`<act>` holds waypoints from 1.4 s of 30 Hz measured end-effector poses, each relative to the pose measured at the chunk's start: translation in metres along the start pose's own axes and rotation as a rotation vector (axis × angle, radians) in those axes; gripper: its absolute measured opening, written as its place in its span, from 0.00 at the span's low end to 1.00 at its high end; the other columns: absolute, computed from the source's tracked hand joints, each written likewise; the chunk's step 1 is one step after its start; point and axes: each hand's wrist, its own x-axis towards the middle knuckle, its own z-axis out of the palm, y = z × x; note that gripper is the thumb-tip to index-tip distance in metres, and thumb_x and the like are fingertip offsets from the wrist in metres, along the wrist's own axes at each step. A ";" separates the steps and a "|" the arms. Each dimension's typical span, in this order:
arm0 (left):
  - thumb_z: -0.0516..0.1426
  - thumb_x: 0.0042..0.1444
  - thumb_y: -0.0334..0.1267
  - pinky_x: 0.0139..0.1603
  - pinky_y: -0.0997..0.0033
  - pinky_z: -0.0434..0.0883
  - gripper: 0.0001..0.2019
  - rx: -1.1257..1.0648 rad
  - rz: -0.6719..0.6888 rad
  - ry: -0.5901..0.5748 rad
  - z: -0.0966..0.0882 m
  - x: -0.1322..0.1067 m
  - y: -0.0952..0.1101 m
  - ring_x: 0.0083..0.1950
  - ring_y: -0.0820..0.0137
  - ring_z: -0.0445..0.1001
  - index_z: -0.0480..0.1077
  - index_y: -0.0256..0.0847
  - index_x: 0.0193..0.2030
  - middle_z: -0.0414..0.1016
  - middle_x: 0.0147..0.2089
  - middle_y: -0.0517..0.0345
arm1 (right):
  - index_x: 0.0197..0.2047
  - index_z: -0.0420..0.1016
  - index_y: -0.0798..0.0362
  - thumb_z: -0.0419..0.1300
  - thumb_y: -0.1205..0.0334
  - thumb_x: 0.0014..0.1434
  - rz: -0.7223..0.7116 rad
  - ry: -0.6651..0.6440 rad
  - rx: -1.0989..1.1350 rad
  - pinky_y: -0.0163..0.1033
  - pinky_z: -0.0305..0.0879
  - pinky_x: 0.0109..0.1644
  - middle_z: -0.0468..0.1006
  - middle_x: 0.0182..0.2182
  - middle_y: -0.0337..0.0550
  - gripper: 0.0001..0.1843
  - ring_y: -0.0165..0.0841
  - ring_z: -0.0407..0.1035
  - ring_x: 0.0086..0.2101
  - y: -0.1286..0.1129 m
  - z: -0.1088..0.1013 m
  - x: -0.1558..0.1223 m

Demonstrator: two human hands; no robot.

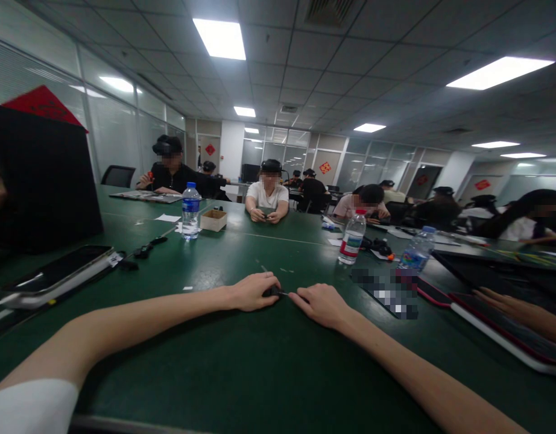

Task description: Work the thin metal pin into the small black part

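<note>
Both my arms stretch out over a dark green table. My left hand and my right hand meet near the table's middle, fingers curled around a small dark object held between them. Most of that object is hidden by my fingers, so I cannot tell what it is. A thin dark piece sticks out between the two hands.
A phone on a white slab lies at left, with a black cable and a dark screen. Water bottles, a small box and a red-edged tablet are around. Several people sit across; another person's hand rests at right.
</note>
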 end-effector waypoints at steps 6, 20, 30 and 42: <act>0.54 0.60 0.42 0.43 0.69 0.68 0.12 -0.005 -0.009 -0.012 -0.001 0.000 0.000 0.43 0.66 0.71 0.67 0.38 0.47 0.70 0.44 0.51 | 0.36 0.76 0.51 0.33 0.39 0.67 0.047 -0.008 -0.004 0.35 0.61 0.35 0.78 0.31 0.45 0.36 0.33 0.72 0.31 -0.002 -0.001 -0.001; 0.53 0.60 0.42 0.40 0.70 0.67 0.11 0.026 -0.018 0.003 0.001 0.002 0.002 0.39 0.67 0.70 0.68 0.38 0.45 0.70 0.41 0.53 | 0.36 0.76 0.51 0.33 0.38 0.66 0.069 -0.011 0.026 0.34 0.61 0.33 0.78 0.31 0.45 0.37 0.33 0.72 0.30 -0.001 -0.001 -0.001; 0.53 0.60 0.43 0.37 0.72 0.67 0.12 0.047 -0.050 0.025 0.001 0.000 0.001 0.37 0.69 0.71 0.68 0.38 0.46 0.71 0.40 0.54 | 0.36 0.76 0.51 0.32 0.38 0.66 0.067 -0.010 0.023 0.34 0.60 0.33 0.78 0.30 0.44 0.37 0.33 0.71 0.30 -0.002 -0.001 0.000; 0.55 0.60 0.42 0.41 0.71 0.69 0.11 0.047 -0.071 0.069 0.003 -0.001 -0.001 0.41 0.69 0.71 0.70 0.42 0.47 0.69 0.44 0.55 | 0.37 0.77 0.51 0.33 0.37 0.66 0.092 -0.026 0.004 0.35 0.62 0.35 0.79 0.32 0.46 0.37 0.34 0.73 0.32 -0.003 -0.002 0.000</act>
